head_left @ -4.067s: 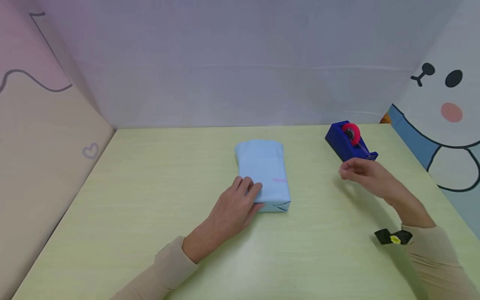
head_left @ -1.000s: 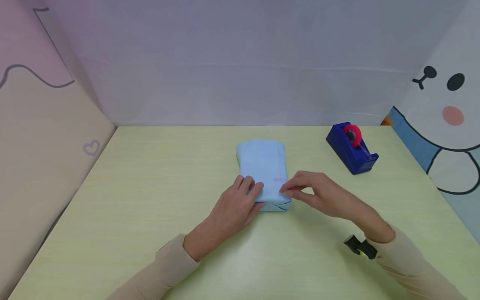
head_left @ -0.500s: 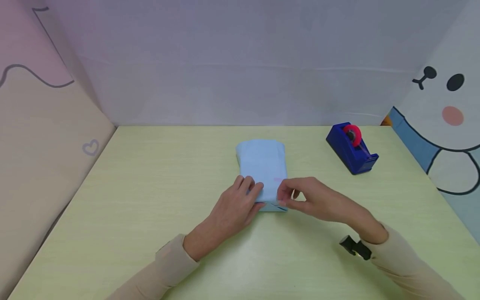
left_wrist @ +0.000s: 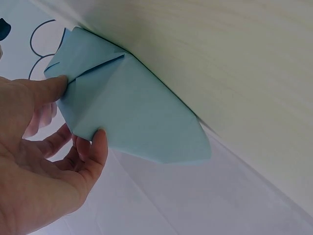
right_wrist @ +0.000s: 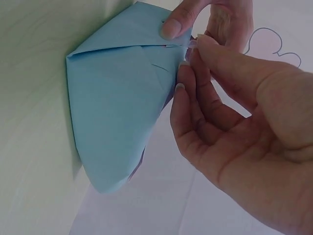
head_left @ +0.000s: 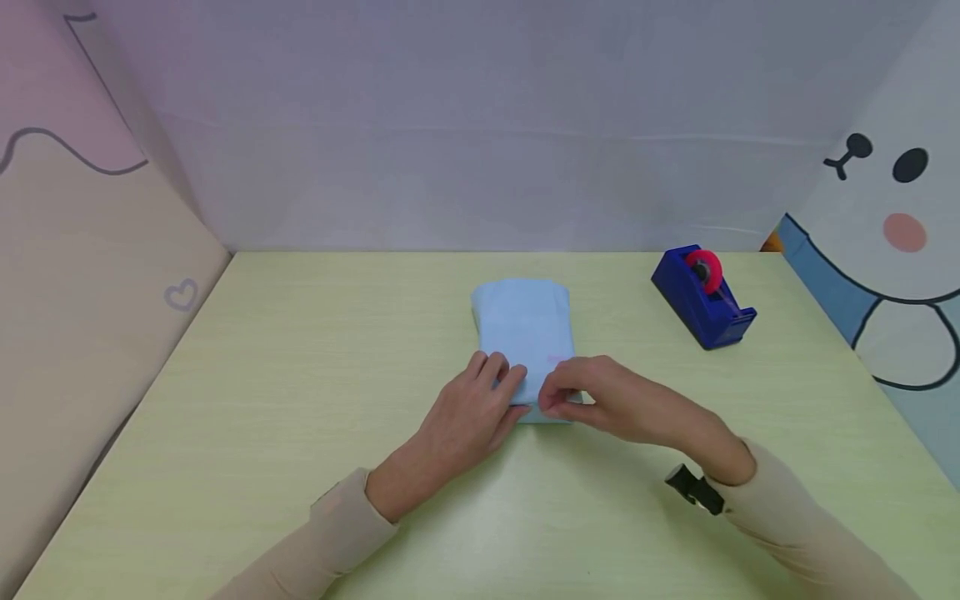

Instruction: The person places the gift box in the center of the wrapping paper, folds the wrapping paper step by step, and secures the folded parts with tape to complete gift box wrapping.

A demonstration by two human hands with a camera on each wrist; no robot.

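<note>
A light-blue paper-wrapped package (head_left: 523, 321) lies on the table, its near end folded into flaps. My left hand (head_left: 467, 421) grips its near left corner, with the thumb against the folded end and fingers on top. At the near edge, right beside the left thumb, is my right hand (head_left: 618, 402). Its thumb and index finger pinch a small clear piece of tape (right_wrist: 192, 44), best seen in the right wrist view. The tape meets the package edge by the flap seam; how much of it sticks cannot be told. A faint pink strip (head_left: 556, 359) shows on the package top.
A blue tape dispenser (head_left: 705, 312) with a pink-red roll stands at the back right of the pale table (head_left: 337, 333). Printed panels border the table at the back and both sides. A dark device (head_left: 693, 489) sits by the right cuff.
My right hand came from the tape dispenser to the package, then moved left and slightly nearer along its near edge. The left hand keeps its hold, and the package stays put.
</note>
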